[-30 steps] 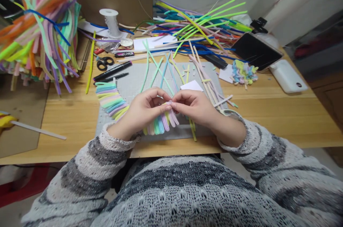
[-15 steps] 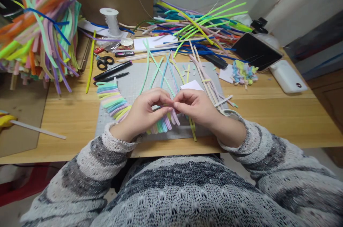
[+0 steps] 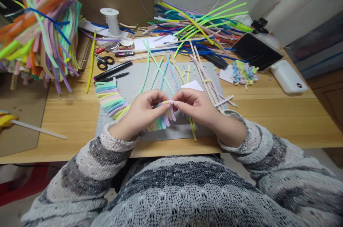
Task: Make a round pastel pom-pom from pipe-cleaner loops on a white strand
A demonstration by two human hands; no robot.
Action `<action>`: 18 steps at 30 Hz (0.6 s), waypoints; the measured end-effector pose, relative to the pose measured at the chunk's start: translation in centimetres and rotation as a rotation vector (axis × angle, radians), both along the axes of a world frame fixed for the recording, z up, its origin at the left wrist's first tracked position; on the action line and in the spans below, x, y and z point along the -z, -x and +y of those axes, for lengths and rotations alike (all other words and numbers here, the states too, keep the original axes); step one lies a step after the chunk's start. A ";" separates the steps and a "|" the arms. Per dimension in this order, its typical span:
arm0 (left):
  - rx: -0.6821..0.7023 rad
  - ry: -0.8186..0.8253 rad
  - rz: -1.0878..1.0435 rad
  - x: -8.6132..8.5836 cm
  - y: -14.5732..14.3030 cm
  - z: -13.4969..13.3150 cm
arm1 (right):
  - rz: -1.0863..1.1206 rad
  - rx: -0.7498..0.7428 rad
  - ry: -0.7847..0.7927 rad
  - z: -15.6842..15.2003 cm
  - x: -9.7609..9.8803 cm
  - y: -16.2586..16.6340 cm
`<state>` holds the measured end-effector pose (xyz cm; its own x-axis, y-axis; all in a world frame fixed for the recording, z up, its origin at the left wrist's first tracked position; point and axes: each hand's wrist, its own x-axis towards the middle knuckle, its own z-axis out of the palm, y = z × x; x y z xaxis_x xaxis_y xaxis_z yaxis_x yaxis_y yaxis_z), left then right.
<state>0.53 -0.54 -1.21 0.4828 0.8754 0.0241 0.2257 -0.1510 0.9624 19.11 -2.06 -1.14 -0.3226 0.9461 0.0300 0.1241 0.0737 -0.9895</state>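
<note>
A chain of folded pastel pipe-cleaner loops (image 3: 112, 100) curves across the grey cutting mat (image 3: 134, 80) and rises into my hands. My left hand (image 3: 140, 112) is closed around the near end of the chain, whose loops hang below my fingers. My right hand (image 3: 197, 107) pinches the tip of the same end against my left fingertips. Loose pastel pipe cleaners (image 3: 163, 71) lie fanned on the mat just beyond my hands.
A big bundle of coloured pipe cleaners (image 3: 37, 30) stands at the left, another pile (image 3: 198, 26) at the back. Scissors (image 3: 104, 62), black markers (image 3: 112, 71), a thread spool (image 3: 111, 21), a tablet (image 3: 255, 52), a white box (image 3: 288, 76) and scraps (image 3: 242, 72) lie on the wooden desk (image 3: 281, 119).
My hands stayed over the mat, working the end of the chain; the hanging loops drew slightly up and left under my left fingers.
</note>
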 end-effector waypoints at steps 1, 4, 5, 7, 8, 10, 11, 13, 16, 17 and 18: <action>0.001 -0.002 0.015 -0.1 0.0 0.0 | -0.002 -0.019 0.003 0.0 0.0 0.0; 0.021 0.002 0.054 -0.2 0.1 0.0 | -0.024 -0.034 0.016 0.1 0.1 -0.1; 0.022 0.004 0.058 -0.2 0.1 -0.1 | -0.030 -0.033 0.017 0.1 0.2 -0.1; 0.021 0.013 0.057 -0.2 0.2 -0.1 | -0.030 -0.042 0.011 0.1 0.3 -0.2; 0.020 0.019 0.053 -0.2 0.2 -0.1 | -0.029 -0.047 0.009 0.1 0.3 -0.2; 0.015 0.039 0.044 -0.2 0.1 -0.1 | -0.032 -0.057 0.018 0.1 0.3 -0.2; 0.013 0.051 0.037 -0.2 0.1 -0.1 | -0.037 -0.059 0.025 0.1 0.3 -0.2; 0.013 0.081 0.013 -0.2 0.1 -0.1 | -0.049 -0.063 0.037 0.0 0.3 -0.2; 0.046 0.134 -0.037 -0.2 0.0 0.0 | -0.059 -0.073 0.012 0.0 0.2 -0.3; 0.067 0.153 -0.046 -0.2 0.0 0.0 | -0.065 -0.075 -0.003 -0.1 0.1 -0.4; 0.089 0.168 -0.048 -0.3 0.1 0.0 | -0.072 -0.075 -0.017 -0.1 0.1 -0.4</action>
